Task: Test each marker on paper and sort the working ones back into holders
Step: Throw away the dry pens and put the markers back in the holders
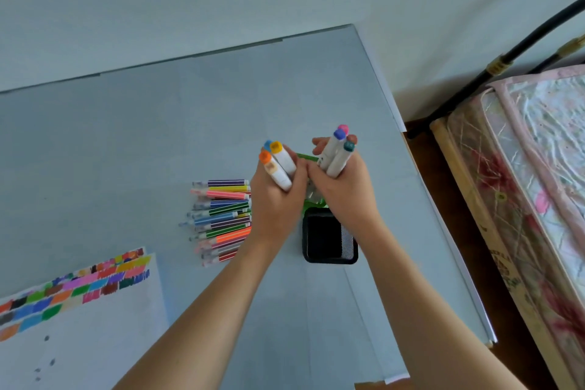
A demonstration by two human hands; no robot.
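My left hand grips a bunch of thick white markers with orange, yellow and blue caps pointing up. My right hand grips another bunch of white markers with purple, pink and teal caps. Both hands hover side by side, touching, above a green holder that they mostly hide. Just in front of it a black mesh holder looks dark inside. A pile of thin striped felt pens lies on the table left of my left hand. The test paper with colour swatches lies at the lower left.
The grey table ends at its right edge close to the holders. Beyond that edge stands a bed with a patterned mattress and a black metal frame. A pale wall runs behind the table.
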